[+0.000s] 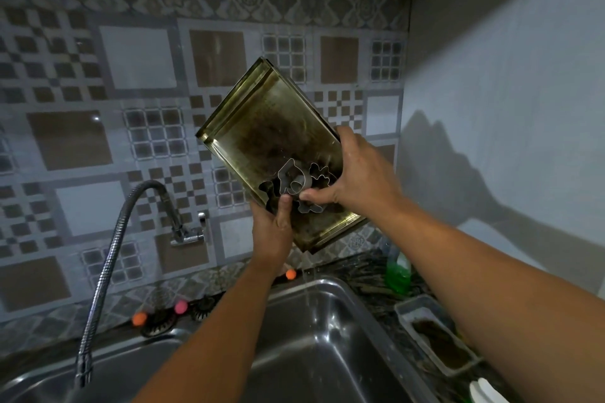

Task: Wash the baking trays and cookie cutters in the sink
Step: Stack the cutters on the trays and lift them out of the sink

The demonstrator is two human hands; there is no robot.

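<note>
Down nearest, the sink (327, 337) catches a thin stream falling from the raised baking trays (271, 141). Above it, the left hand (273, 232) clamps their lower edge, thumb pressing the cookie cutters (299, 185) against the metal. Opposite, the right hand (357, 173) wraps the right rim, fingertips pinning those cutters too. I'd keep the stack steeply tilted over the basin and both thumbs firm, or cutters may slide off. Behind stands the faucet (183, 226).
</note>
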